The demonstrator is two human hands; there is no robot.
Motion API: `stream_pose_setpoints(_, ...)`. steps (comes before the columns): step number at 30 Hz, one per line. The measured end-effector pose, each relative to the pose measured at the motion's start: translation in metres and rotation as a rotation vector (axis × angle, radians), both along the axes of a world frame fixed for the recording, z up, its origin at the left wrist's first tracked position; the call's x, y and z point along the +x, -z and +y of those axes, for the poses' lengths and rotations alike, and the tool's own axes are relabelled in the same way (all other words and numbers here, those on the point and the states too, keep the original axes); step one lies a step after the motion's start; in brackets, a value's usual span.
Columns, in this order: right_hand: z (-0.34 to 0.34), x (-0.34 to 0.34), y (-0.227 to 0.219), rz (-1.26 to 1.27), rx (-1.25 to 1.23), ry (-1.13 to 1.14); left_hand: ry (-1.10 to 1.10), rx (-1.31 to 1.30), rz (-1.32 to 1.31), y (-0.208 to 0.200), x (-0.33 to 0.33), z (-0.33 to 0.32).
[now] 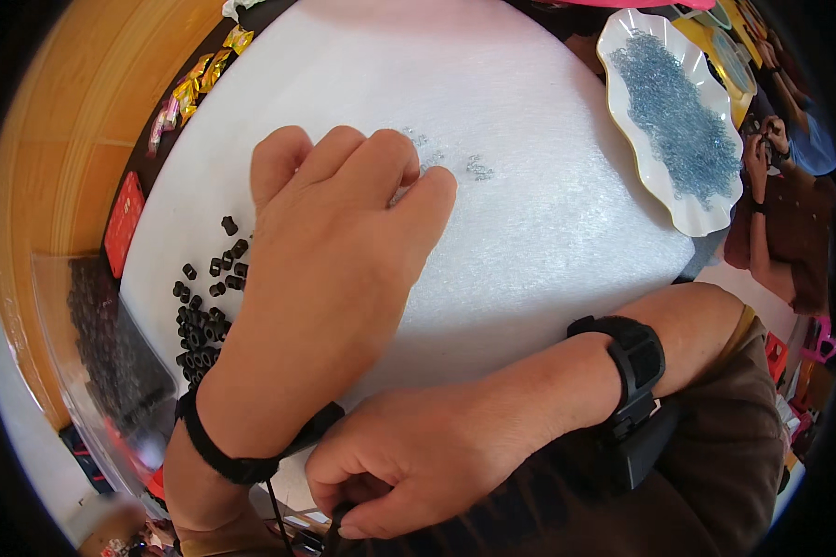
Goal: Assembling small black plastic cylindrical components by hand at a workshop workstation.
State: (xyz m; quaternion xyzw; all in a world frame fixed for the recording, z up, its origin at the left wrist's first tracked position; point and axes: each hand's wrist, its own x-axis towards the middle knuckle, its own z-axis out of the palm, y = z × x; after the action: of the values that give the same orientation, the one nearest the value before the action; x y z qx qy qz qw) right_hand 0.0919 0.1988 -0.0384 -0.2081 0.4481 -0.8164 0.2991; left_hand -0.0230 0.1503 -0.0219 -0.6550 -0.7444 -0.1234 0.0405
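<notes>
My left hand [344, 223] is closed above a white-covered surface [529, 251], fingers curled and the thumb beside the forefinger. Whatever it may hold is hidden. A few tiny shiny pieces [479, 168] lie just beyond its fingers; they look like little springs. To the left of the wrist lies a loose pile of small black hollow plastic parts [198, 331]. My right hand [409, 459] is low and close to my body, crossed in front of the left wrist. Its thumb and fingers pinch a small black part [340, 516], mostly covered by them.
A white scalloped dish [680, 215] full of tiny blue-grey shiny pieces stands far right. At left is a clear plastic container [48, 288] of dark parts. Beyond it lie a red packet [123, 223] and gold-wrapped sweets [188, 93]. Another person [776, 204] sits at right.
</notes>
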Motion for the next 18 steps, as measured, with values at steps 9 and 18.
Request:
stream_pose_setpoints(9, 0.002, -0.003, 0.0, 0.014, -0.001, 0.0, -0.09, -0.083, 0.053, -0.005, -0.006, -0.019)
stream_pose_setpoints(18, 0.0, 0.003, 0.003, 0.011, 0.051, -0.024, -0.134, -0.065, 0.03, -0.012, 0.001, -0.03)
